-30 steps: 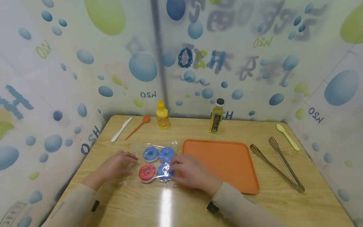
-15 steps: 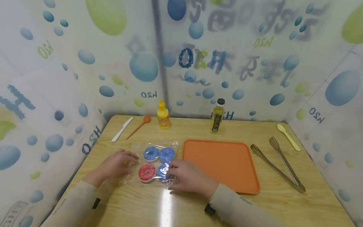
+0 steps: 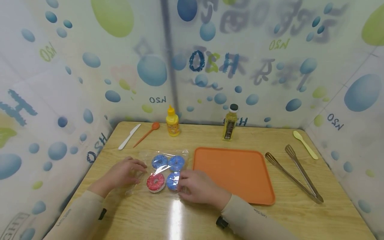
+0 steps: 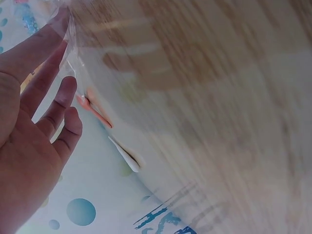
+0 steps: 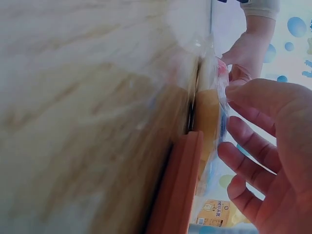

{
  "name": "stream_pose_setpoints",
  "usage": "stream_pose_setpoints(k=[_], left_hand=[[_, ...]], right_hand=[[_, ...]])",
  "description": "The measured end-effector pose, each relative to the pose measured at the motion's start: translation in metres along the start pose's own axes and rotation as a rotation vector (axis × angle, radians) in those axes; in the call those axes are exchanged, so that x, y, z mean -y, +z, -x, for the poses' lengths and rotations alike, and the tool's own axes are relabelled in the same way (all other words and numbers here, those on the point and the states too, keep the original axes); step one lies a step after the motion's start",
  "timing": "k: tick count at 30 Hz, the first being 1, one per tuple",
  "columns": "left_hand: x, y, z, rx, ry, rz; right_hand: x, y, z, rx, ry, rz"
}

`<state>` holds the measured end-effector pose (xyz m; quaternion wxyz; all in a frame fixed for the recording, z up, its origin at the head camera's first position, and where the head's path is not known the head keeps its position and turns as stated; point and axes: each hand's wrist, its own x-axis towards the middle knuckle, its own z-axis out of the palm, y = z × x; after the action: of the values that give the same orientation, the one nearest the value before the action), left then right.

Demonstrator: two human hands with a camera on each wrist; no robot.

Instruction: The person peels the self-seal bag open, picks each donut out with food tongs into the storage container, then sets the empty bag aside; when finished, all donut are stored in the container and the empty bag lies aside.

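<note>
A clear plastic bag (image 3: 166, 190) lies flat on the table, with three blue doughnuts and one pinkish-red doughnut (image 3: 155, 182) inside. At the bag's left edge is my left hand (image 3: 123, 173), its bent fingers and thumb touching the film and spread apart. My right hand (image 3: 199, 186) is at the bag's right edge, fingertips right beside the lower-right blue doughnut (image 3: 172, 181) and partly covering it. In the right wrist view, the right thumb (image 5: 253, 95) and loosely bent fingers meet the film's side, with space between them.
An orange tray (image 3: 234, 175) sits right of the bag, metal tongs (image 3: 295, 176) and a light green spoon (image 3: 305, 145) farther right. Behind stand a yellow squeeze bottle (image 3: 172, 125) and an oil bottle (image 3: 229, 125). A white knife (image 3: 129, 137) and orange spoon (image 3: 147, 134) lie back left.
My right hand has shifted slightly down and its fingers have drawn back toward the bag's right edge. The left hand stays in place. The doughnuts have hardly moved.
</note>
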<state>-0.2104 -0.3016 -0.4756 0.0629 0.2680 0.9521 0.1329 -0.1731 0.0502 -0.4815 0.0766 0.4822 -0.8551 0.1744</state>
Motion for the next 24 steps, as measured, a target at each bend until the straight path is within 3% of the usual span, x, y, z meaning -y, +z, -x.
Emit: stream_pose_setpoints(k=[11,24], left_hand=[[0.0024,0.0015,-0.0024,-0.005,-0.001,-0.013],[0.0008,0.0006,-0.0026,0.000,-0.002,-0.029]], right_hand=[[-0.0022,0.0072,0.0010,0.022,0.008,0.016],[-0.0048,0.0010,0.0056,0.086,0.088,-0.110]])
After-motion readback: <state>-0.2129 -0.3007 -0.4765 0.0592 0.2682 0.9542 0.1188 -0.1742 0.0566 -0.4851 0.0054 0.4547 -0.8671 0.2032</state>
